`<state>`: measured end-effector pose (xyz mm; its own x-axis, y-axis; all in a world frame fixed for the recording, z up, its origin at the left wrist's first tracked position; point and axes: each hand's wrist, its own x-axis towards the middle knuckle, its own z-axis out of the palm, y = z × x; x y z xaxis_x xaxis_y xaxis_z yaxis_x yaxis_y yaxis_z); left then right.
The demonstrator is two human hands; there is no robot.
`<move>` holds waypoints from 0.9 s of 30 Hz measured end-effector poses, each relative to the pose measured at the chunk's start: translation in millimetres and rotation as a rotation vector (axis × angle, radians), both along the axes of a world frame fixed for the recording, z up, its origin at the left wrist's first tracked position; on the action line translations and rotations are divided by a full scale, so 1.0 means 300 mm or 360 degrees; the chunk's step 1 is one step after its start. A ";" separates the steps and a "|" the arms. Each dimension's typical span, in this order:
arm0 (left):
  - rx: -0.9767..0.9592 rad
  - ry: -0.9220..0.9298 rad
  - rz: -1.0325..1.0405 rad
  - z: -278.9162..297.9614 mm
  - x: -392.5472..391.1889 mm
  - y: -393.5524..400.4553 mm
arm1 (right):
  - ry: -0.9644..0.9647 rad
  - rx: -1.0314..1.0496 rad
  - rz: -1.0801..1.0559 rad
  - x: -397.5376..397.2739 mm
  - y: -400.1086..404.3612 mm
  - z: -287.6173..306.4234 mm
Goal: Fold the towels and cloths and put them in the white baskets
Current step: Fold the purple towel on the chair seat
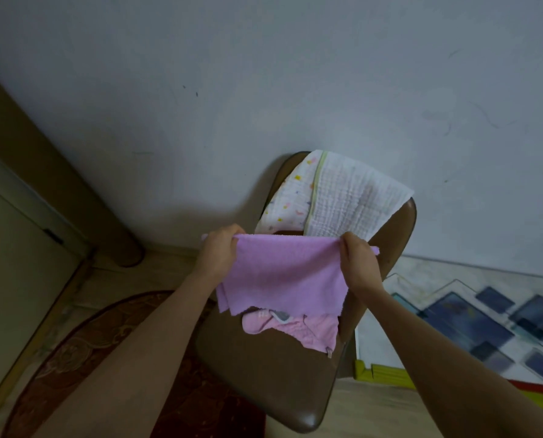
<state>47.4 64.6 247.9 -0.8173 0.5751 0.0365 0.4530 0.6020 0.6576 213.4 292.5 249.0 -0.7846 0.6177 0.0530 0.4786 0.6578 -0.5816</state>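
A lilac towel (283, 273) hangs stretched in the air over a brown chair (264, 374). My left hand (219, 248) grips its top left corner, and my right hand (358, 260) grips its top right corner. Under its lower edge a crumpled pink cloth (298, 330) lies on the chair seat. Over the chair back are draped a white waffle cloth (352, 200) and a white cloth with small coloured prints (289, 197). No white basket is in view.
The chair stands against a pale wall (264, 74). A dark red patterned rug (83, 358) lies on the floor at the left, beside a door (17, 248). A mat with blue diamond shapes (485, 317) lies at the right.
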 end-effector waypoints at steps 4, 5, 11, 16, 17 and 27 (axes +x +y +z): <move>0.0014 0.0032 -0.0001 0.032 -0.034 -0.007 | 0.0066 0.0081 0.0000 -0.048 0.011 0.025; 0.0033 0.0021 0.0000 0.033 -0.030 -0.013 | 0.0101 0.0100 0.0008 -0.046 0.005 0.024; 0.0053 -0.0004 -0.0186 -0.050 0.050 -0.089 | 0.0209 0.0161 0.0016 0.063 -0.050 -0.080; -0.0162 -0.0303 -0.0296 -0.273 0.198 -0.190 | -0.0255 0.0158 0.0043 0.236 -0.120 -0.295; -0.0214 -0.0380 -0.0317 -0.313 0.233 -0.205 | -0.0352 0.0161 0.0059 0.268 -0.135 -0.322; -0.0503 -0.0662 -0.0332 -0.512 0.483 -0.281 | -0.0881 -0.0059 0.0191 0.482 -0.194 -0.472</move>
<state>192.4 -19.7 94.2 -0.5940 0.6566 -0.4648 0.3244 0.7242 0.6086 358.0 234.4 107.4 -0.7542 0.5158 -0.4063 0.6416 0.7105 -0.2890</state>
